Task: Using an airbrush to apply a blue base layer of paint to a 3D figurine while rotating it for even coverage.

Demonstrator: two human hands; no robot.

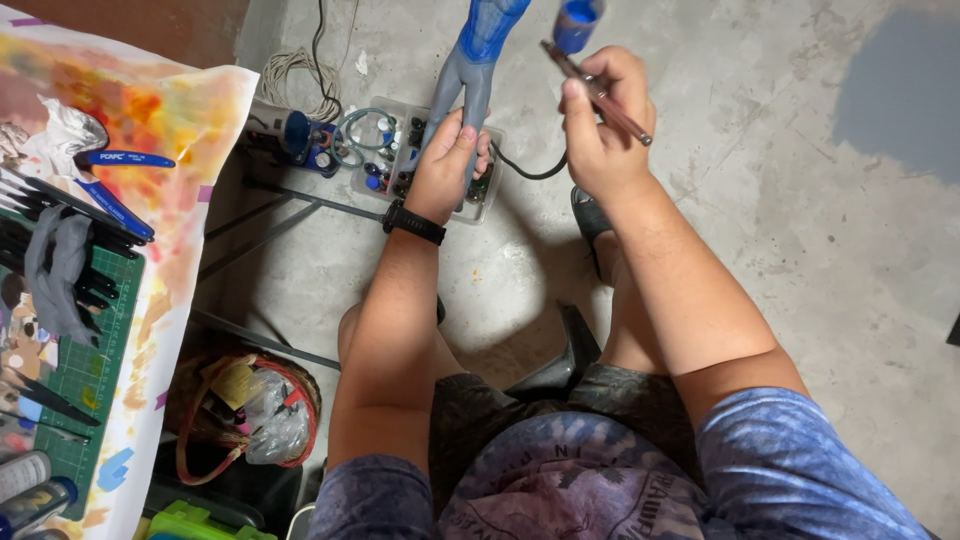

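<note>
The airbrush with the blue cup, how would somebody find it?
Start at the grey concrete floor and follow the person's right arm up to the right hand. The airbrush is the thin metal stick in its fingers. Unlike the grey and blue figure beside it, it carries a small blue cup.

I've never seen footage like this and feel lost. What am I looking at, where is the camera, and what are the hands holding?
The camera sits on a seated person's head and looks down, so you see their own arms, knees and a concrete floor. The left hand, with a black watch on its wrist, grips a grey forked figure that is partly painted blue at the top. The right hand holds an airbrush with a blue cup. Below, on the floor, lies a clear tray of small bottles beside coiled cables. At left is a paint-stained table with a green cutting mat, brushes and blue pliers.
</note>
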